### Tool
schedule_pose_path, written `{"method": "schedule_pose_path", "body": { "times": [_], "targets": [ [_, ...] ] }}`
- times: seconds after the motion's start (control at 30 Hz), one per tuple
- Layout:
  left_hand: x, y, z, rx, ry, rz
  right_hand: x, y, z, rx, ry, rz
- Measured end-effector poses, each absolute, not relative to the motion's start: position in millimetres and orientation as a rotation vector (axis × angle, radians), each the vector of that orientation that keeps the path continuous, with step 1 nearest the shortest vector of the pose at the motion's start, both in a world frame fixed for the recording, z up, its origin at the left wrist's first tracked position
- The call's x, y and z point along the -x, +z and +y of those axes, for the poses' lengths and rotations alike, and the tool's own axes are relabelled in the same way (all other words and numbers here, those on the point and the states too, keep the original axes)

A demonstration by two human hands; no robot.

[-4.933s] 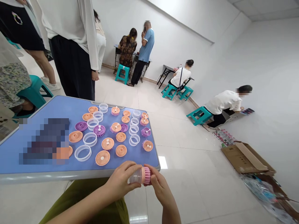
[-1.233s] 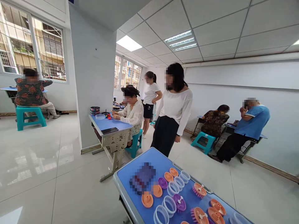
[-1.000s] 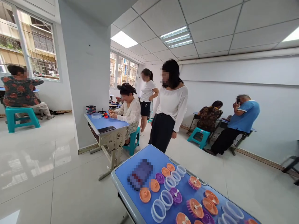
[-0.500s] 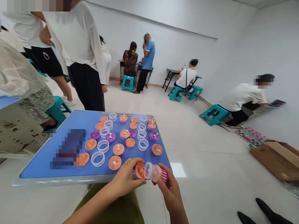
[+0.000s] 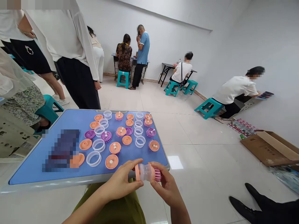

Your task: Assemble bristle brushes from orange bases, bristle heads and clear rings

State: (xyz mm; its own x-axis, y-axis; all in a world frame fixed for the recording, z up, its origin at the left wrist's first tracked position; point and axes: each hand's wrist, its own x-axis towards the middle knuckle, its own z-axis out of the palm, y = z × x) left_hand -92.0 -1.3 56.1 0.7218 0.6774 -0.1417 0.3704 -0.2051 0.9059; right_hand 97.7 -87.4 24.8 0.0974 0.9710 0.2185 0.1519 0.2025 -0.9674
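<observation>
Two-handed, gripping a clear-waisted brush (image 5: 146,173) near the front-right corner of the surface (image 5: 151,158), left fingers (image 5: 133,163) on orange disc (image 5: 137,173), right fingers (image 5: 161,167) around half-hidden, perhaps softer bristles (image 5: 158,175): probably light, smooth, stiff, best held by the collar (image 5: 153,173).

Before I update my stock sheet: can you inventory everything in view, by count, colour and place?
table: one, blue, in front
held piece: one, clear with orange and pink ends, by table's near edge
plain discs: nine, seven orange, two purple, on table
white-studded discs: nine, seven orange, two purple, on table
rings: nine, clear, on table
blurred item: one, dark, table's left side
stools: at least five, teal, around room
far desks: at least three, dark, background
cardboard box: one, brown, right side
loose plastic: uncounted, pale, beside box
other people: at least nine, mixed clothing, around room
left hand: one, bare, on orange end
right hand: one, bare, on pink end
</observation>
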Motion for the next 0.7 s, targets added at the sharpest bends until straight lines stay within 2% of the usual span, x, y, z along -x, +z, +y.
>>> {"method": "schedule_pose_path", "body": {
  "times": [0.7],
  "targets": [
    [92, 60, 3, -1.523, 0.161, 0.616, -101, 29, -89, 1.199, 0.931, -1.445]
  ]
}}
